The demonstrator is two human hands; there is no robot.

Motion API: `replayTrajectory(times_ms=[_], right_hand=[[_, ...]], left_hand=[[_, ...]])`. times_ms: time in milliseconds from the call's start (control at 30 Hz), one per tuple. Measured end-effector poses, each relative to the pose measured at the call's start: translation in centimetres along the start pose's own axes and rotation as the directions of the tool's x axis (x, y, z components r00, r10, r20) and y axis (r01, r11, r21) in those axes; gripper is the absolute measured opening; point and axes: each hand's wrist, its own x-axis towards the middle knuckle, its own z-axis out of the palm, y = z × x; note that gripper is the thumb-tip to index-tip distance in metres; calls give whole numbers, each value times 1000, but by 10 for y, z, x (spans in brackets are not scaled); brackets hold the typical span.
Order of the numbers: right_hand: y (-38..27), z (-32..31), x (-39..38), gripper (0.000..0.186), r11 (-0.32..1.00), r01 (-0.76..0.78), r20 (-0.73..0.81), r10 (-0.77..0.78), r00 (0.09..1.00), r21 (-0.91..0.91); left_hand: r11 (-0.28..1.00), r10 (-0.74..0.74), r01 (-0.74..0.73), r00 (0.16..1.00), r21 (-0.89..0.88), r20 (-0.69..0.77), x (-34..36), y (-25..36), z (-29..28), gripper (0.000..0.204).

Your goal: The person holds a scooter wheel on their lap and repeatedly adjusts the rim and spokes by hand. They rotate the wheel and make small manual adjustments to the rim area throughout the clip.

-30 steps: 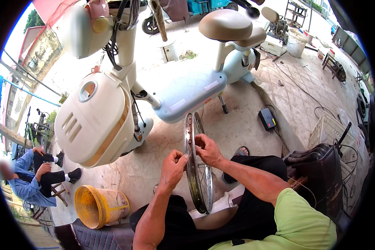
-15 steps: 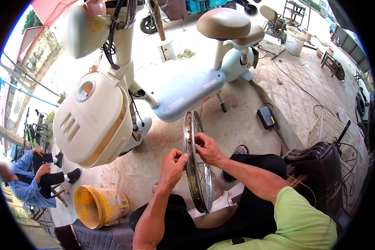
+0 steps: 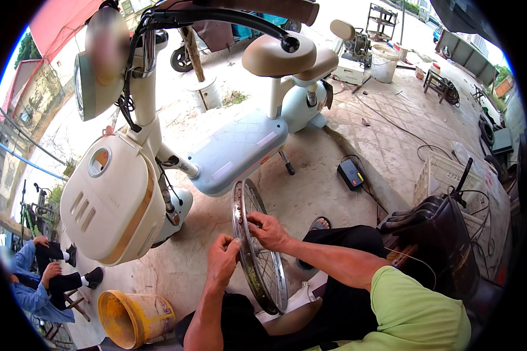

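A bare metal wheel rim (image 3: pixel 253 278) with thin spokes stands on edge at my lap, its top leaning a little away to the left. The outer band looks worn and stained. My left hand (image 3: pixel 222 260) is closed in a pinch against the left side of the rim, thumb and fingertip at its edge. Across from it, my right hand (image 3: pixel 268 232) is closed too, its fingertips on the inner side of the rim near the spokes. Those fingertips are partly hidden, and any small part between them is too small to make out.
A cream and light-blue electric scooter (image 3: pixel 234 152) stands just ahead. A yellow bucket (image 3: pixel 136 319) lies tipped at the lower left, near a seated person (image 3: pixel 41 275). A black charger box (image 3: pixel 350 175) with a cable, dark seats (image 3: pixel 424 234) and a plastic crate (image 3: pixel 442 178) are on the right.
My view has turned to the right, so the scene sits further left and lower. The rim appears more tilted. Both hands stay at the same part of it.
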Motion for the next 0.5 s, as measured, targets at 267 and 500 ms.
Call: replayTrajectory(times_ms=[267, 500], right_hand=[[5, 3, 0, 20, 983, -122, -9, 124, 992, 139], [-12, 2, 0, 22, 997, -56, 23, 54, 998, 47]], left_hand=[[1000, 19, -19, 1000, 14, 12, -1, 0, 1, 18], [998, -32, 33, 999, 53, -21, -5, 8, -3, 19]])
